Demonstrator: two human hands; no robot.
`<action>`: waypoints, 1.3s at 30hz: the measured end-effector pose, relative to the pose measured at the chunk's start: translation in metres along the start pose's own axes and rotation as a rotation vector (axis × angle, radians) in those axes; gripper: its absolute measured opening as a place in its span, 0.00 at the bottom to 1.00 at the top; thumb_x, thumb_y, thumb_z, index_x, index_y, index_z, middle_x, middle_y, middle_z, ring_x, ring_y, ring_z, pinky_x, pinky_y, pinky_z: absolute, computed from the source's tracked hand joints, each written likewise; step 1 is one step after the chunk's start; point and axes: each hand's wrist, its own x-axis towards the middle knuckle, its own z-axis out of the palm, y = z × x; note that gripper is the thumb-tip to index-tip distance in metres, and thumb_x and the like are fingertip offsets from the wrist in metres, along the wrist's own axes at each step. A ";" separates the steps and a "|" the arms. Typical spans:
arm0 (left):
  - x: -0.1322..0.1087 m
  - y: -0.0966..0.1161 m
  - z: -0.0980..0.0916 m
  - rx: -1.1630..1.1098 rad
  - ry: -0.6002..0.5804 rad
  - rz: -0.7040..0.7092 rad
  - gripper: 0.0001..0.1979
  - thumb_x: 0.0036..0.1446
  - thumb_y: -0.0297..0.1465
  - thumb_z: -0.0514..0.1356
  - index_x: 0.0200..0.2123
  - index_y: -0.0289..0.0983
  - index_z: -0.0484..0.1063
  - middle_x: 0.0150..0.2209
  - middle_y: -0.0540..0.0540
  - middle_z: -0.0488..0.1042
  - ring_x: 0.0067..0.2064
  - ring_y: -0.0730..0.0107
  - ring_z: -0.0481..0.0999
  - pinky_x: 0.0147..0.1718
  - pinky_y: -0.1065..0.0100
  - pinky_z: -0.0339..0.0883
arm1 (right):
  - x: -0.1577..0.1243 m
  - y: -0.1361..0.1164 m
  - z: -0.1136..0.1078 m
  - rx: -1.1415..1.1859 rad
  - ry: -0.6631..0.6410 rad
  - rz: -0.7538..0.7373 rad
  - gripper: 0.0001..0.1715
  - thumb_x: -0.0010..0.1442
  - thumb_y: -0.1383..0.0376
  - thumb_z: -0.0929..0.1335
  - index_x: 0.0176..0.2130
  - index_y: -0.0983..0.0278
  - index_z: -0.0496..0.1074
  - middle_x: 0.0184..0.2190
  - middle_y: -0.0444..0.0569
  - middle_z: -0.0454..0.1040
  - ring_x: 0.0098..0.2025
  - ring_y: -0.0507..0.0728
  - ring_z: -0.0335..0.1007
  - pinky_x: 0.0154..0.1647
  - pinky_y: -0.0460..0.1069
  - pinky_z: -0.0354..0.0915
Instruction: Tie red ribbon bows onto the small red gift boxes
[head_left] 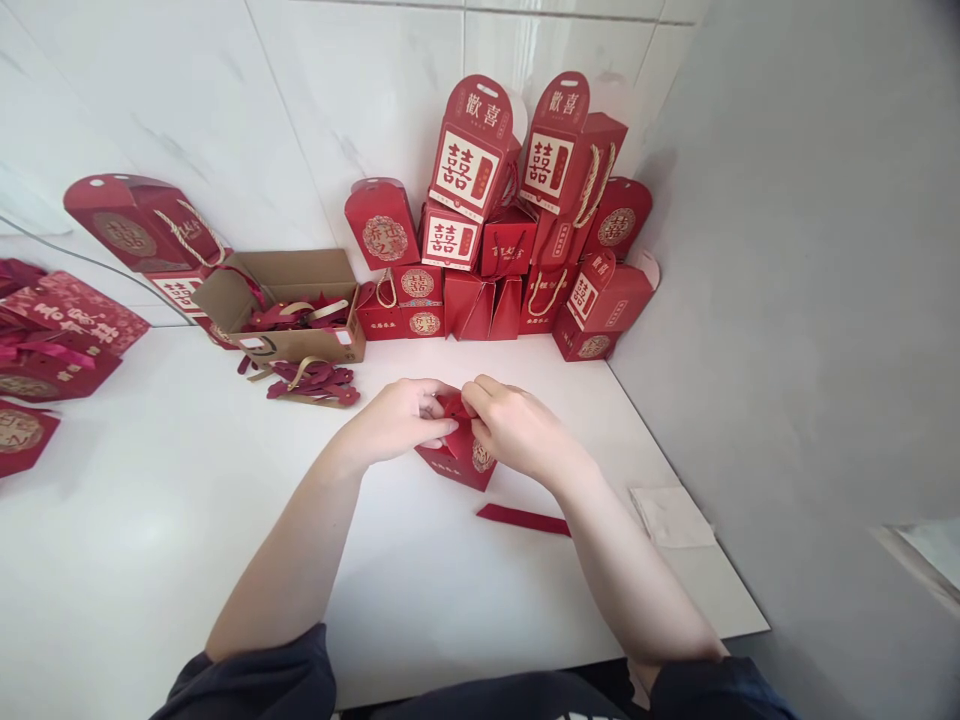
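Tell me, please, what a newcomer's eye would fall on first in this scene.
The pile of red gift boxes stacked in the back corner against the tiled wall stands out first. At the middle of the white table, the left hand and right hand both pinch the top of a small red box. Behind them to the left sits an open cardboard box holding red strips.

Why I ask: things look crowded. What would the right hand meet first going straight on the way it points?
The right hand points left, into the small red box it touches; just beyond, probably the left hand.
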 end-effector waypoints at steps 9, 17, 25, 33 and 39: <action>0.004 -0.005 0.008 0.071 -0.005 0.001 0.16 0.49 0.30 0.61 0.44 0.35 0.73 0.29 0.46 0.77 0.31 0.65 0.78 0.30 0.67 0.72 | -0.005 0.003 0.001 0.189 -0.096 0.075 0.09 0.59 0.75 0.63 0.39 0.66 0.70 0.38 0.50 0.72 0.31 0.53 0.68 0.29 0.47 0.58; 0.006 -0.006 0.014 0.087 -0.079 -0.001 0.19 0.50 0.31 0.61 0.47 0.38 0.74 0.26 0.49 0.75 0.29 0.67 0.76 0.29 0.68 0.72 | -0.014 0.019 -0.015 0.465 -0.159 0.091 0.12 0.61 0.69 0.63 0.31 0.62 0.74 0.32 0.45 0.75 0.32 0.52 0.68 0.34 0.47 0.61; 0.001 0.001 0.014 0.037 -0.143 -0.097 0.17 0.57 0.39 0.59 0.45 0.35 0.74 0.34 0.44 0.79 0.36 0.62 0.81 0.38 0.62 0.76 | -0.018 0.031 -0.028 0.550 -0.230 0.167 0.15 0.63 0.63 0.63 0.31 0.62 0.76 0.28 0.45 0.76 0.30 0.53 0.67 0.30 0.48 0.58; 0.001 0.000 0.012 0.038 -0.101 -0.108 0.15 0.60 0.40 0.55 0.42 0.35 0.72 0.34 0.43 0.79 0.37 0.62 0.82 0.39 0.61 0.78 | -0.020 0.033 -0.035 0.652 -0.285 0.141 0.16 0.64 0.61 0.62 0.36 0.60 0.79 0.31 0.43 0.78 0.32 0.53 0.69 0.33 0.48 0.61; 0.002 0.002 0.015 0.049 -0.114 -0.117 0.14 0.59 0.39 0.56 0.41 0.35 0.72 0.35 0.43 0.79 0.37 0.61 0.82 0.37 0.61 0.78 | -0.017 0.036 -0.029 0.598 -0.284 0.158 0.18 0.63 0.58 0.63 0.33 0.62 0.79 0.26 0.45 0.76 0.29 0.53 0.66 0.29 0.48 0.58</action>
